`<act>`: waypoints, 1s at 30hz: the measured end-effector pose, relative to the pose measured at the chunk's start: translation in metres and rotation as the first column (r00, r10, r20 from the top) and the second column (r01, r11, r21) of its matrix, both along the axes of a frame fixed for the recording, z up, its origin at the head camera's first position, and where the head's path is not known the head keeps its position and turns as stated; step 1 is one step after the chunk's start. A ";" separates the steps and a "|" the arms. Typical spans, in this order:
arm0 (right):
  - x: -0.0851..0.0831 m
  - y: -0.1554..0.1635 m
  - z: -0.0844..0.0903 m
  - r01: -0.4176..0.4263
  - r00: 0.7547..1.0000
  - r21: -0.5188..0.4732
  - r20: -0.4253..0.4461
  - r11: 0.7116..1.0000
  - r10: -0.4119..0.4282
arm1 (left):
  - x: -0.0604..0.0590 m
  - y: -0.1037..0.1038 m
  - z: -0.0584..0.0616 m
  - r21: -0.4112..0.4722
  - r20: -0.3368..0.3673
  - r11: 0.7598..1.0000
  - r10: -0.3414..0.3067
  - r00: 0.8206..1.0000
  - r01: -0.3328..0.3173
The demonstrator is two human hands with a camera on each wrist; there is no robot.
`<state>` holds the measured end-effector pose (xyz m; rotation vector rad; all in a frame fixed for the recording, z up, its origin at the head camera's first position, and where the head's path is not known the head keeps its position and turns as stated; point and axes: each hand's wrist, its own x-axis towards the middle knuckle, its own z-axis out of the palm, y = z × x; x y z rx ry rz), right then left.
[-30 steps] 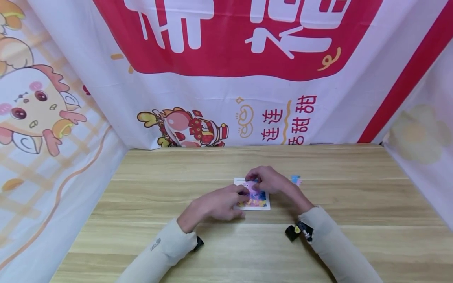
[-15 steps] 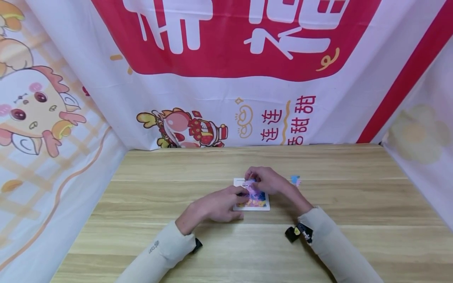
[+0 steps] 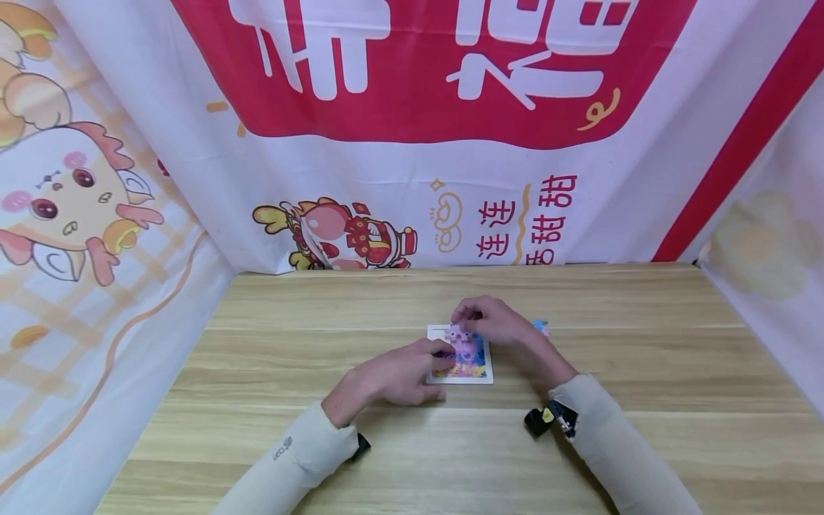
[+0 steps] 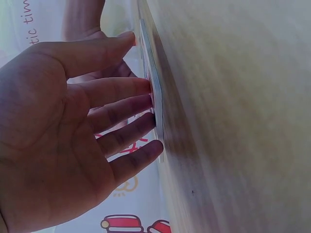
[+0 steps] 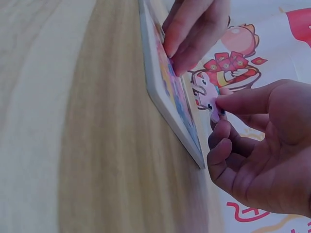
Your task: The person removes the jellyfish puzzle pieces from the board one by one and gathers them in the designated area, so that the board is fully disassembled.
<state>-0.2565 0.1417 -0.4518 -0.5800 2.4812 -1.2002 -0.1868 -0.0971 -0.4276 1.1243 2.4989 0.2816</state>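
A small jigsaw puzzle in a white-rimmed tray [image 3: 484, 380] lies flat on the table, its picture pink, blue and yellow. My left hand [image 3: 404, 372] rests its fingertips on the tray's left part; in the left wrist view those fingers [image 4: 121, 116] are fairly straight, with the thumb held apart. Over the tray's far edge, my right hand [image 3: 494, 322] pinches a pink puzzle piece with a printed face [image 5: 206, 92] between thumb and fingers. That piece is tilted up above the tray in the right wrist view. My hands cover parts of the picture.
Another loose puzzle piece, blue and pink [image 3: 542, 327], lies right of the tray, partly behind my right forearm. The wooden table [image 3: 309, 315] ends at a printed cloth backdrop [image 3: 360, 164], and cloth hangs at both sides.
My right hand has shifted slightly up and to the right, and its forearm now covers more of the loose piece. My left hand stays on the tray.
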 end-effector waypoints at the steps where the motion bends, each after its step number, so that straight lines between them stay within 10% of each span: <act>1: 0.000 0.001 0.000 -0.001 1.000 -0.002 0.004 1.000 0.001 | 0.000 0.000 0.000 0.001 0.002 1.000 0.001 1.000 -0.001; 30: 0.007 0.066 0.010 0.045 0.999 0.044 0.020 0.998 -0.046 | 0.002 -0.001 0.000 0.008 0.045 0.999 0.036 0.998 -0.036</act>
